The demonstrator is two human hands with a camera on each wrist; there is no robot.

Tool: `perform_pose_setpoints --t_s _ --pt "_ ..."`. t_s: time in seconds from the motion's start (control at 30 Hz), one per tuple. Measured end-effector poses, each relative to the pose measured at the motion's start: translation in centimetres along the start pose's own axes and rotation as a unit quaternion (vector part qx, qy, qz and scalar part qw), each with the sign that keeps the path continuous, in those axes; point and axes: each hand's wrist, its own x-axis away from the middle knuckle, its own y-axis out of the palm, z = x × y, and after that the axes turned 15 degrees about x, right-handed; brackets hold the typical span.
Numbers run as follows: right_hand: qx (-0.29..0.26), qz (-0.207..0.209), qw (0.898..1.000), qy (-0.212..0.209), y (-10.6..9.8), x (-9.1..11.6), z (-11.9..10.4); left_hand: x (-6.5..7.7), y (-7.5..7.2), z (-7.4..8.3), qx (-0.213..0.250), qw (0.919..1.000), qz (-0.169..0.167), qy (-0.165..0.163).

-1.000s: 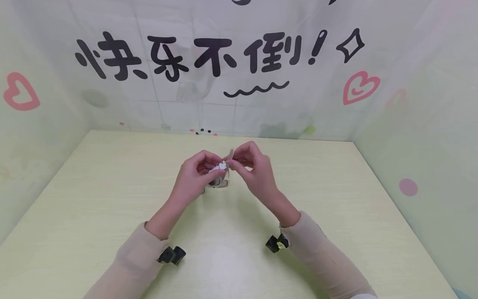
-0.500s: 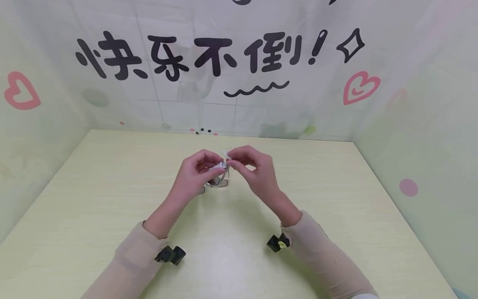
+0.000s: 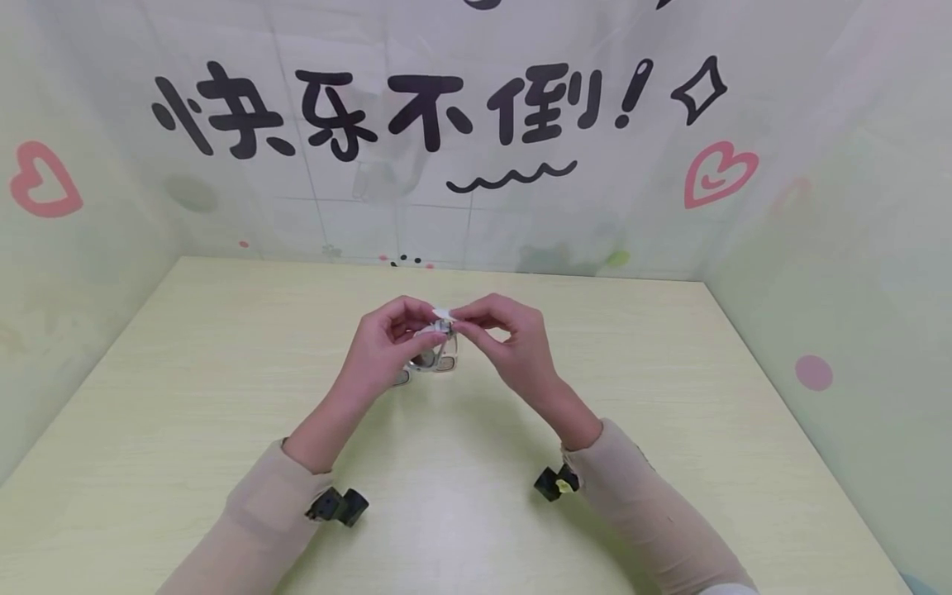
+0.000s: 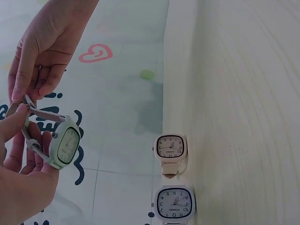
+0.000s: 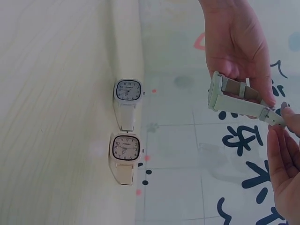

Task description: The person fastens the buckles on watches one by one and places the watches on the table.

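Observation:
A pale green wristwatch (image 4: 68, 145) with a squarish dial hangs in the air, its strap closed into a loop. My left hand (image 3: 383, 343) grips the strap near the buckle (image 5: 265, 114), as the left wrist view also shows. Thumb and fingers of my right hand (image 3: 513, 339) pinch the strap's end at the buckle. Both hands meet there, and the fingertips partly hide the fastening. In the head view the fingers of the left hand cover much of the watch.
Two more wristwatches stand on the pale table (image 3: 223, 397) beyond the hands: a cream one (image 4: 171, 146) and a white one (image 4: 174, 204). A printed cloth backdrop (image 3: 416, 223) rises behind the table, with side panels left and right.
The strap end at my right fingertips has tipped from upright over to the left, toward the buckle. The right hand has lowered slightly; the left hand has barely moved.

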Motion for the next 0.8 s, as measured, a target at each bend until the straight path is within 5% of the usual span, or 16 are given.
perform_pose_setpoints --t_s 0.8 --pt "0.033 -0.011 0.999 -0.031 -0.19 0.55 0.64 0.05 -0.17 -0.17 -0.012 0.9998 0.013 0.008"
